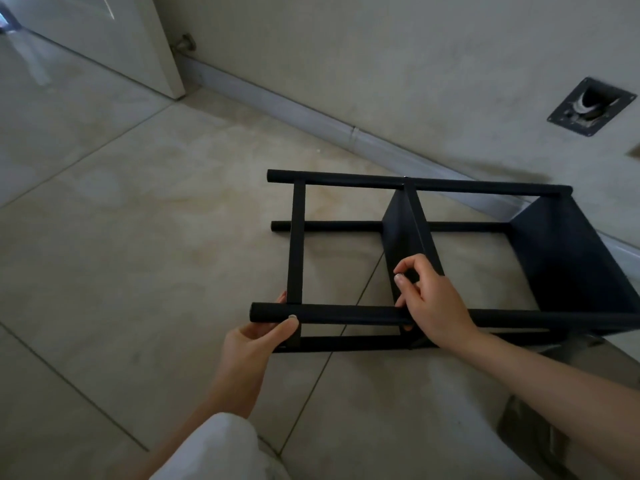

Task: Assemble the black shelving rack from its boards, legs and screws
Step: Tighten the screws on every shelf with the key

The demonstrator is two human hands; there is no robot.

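- Rack (450,258) lies on its side on the tiled floor (138,237), close to the wall's baseboard (311,112), w/ its top end to your right.
- Done, by the look of it: 4 legs run the full length, and 3 boards sit between them: end board (298,244) at left (edge-on), middle board (401,230), big board (568,258) at right.
- Your left hand (256,337) has its grip wrapped round the near upper leg (346,315) close to its free end, thumb on top.
- Your right hand (429,296) rests at the joint where the middle board meets that same leg. Thumb & forefinger are curled toward each other as if pinching sth small; can't tell whether a screw is in there.
- I'd guess you're on the last stretch: seating or checking the fixing at that middle joint.
- Left to do, prob.: confirm remaining joints are tight (screws too small/dark to see), then stand the rack upright.
- No loose boards, legs or screws visible on the floor.
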